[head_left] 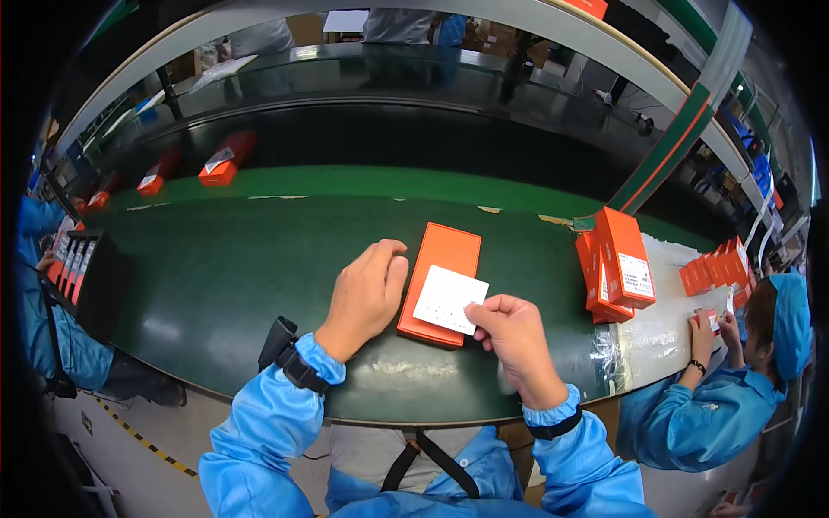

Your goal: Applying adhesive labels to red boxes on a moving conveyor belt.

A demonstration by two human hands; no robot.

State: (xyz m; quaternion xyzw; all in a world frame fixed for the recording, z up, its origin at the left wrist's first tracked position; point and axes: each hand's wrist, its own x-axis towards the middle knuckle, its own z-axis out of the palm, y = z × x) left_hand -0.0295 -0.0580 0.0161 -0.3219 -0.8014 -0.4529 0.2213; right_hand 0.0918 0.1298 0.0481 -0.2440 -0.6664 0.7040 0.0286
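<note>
An orange-red box (pixel 452 243) lies flat on the green worktop in front of me, its long side running away from me. Over its nearer half is a white printed sheet (pixel 439 293), slightly skewed against the box edges. My right hand (pixel 515 337) pinches the sheet's right lower corner between thumb and fingers. My left hand (pixel 366 292) rests just left of the box, fingers curled together and nothing visible in them. I cannot tell whether its thumb touches the box.
Orange boxes (pixel 623 259) are stacked at right, the top one labelled. Beyond the worktop, more boxes (pixel 218 173) sit on a dark conveyor (pixel 363 138). A co-worker (pixel 717 388) handles a small item at far right; another person (pixel 69 337) is at left beside a black rack (pixel 97 259).
</note>
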